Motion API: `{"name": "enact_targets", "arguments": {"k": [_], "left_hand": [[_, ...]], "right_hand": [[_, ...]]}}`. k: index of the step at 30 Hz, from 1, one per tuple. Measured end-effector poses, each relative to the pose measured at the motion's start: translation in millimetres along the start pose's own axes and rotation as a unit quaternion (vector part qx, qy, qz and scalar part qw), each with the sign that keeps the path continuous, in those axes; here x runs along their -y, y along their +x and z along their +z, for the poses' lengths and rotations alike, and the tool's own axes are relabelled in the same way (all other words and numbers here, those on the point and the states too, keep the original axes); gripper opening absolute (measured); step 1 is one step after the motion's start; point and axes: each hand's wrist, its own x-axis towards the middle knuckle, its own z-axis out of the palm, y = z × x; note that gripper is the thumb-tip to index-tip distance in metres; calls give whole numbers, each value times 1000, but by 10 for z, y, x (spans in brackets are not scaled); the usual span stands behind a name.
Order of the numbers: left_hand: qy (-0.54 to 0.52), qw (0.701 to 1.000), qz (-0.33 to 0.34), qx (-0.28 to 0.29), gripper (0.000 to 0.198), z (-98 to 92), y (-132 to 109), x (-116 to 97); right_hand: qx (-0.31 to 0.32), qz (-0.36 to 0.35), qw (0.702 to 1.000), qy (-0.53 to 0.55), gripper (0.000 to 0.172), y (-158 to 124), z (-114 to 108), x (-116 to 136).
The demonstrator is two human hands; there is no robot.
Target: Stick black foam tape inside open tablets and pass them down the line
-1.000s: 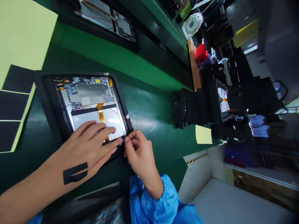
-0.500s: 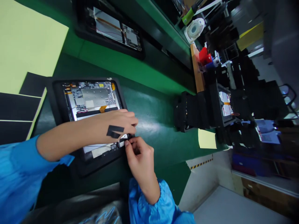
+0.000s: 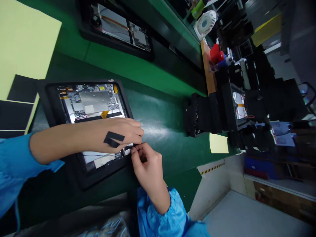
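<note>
An opened tablet-like device lies in a black frame point(image 3: 50, 108) on the green bench, its circuit board point(image 3: 95, 101) with a silver metal plate showing. Across its lower half reaches my left hand point(image 3: 123, 131), fingers curled down at the right edge, their tips hidden. Two black tape strips point(image 3: 114, 138) stick to the back of that hand. Close by, at the lower right corner of the device, my right hand point(image 3: 148, 163) pinches with thumb and forefinger beside a small white part point(image 3: 126, 151). What either hand grips is too hidden to make out.
A pale yellow sheet point(image 3: 27, 42) with black strips point(image 3: 13, 113) lies at the left. Another opened device point(image 3: 118, 29) rests on the ledge behind. To the right stand several black frames point(image 3: 217, 113), a small white fan point(image 3: 206, 23) and a yellow paper point(image 3: 219, 143).
The view has shifted slightly, so the device and my left arm appear further left. Both hands stay at the same corner, the left fingers a little nearer the right hand.
</note>
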Motion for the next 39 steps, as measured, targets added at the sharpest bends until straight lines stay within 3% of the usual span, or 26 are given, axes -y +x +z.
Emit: {"name": "enact_targets", "arguments": {"k": [3, 12, 18, 24, 31, 39], "left_hand": [[-90, 992, 42, 79, 30, -79, 57, 55], [-63, 988, 69, 121, 28, -210, 163, 257], [-66, 995, 66, 27, 20, -15, 69, 292], [-38, 999, 28, -2, 20, 96, 0, 197], [9, 998, 37, 43, 24, 12, 37, 168], [-13, 999, 25, 19, 28, 78, -29, 202]], "right_hand": [[-10, -7, 1000, 0, 20, -22, 12, -17], [-13, 9, 1000, 2, 19, -10, 0, 7], [-5, 28, 1000, 4, 19, 11, -5, 56], [-5, 41, 999, -5, 18, 58, -1, 88], [3, 57, 998, -27, 16, 122, -17, 120], [-2, 59, 997, -43, 14, 136, 1, 137]]}}
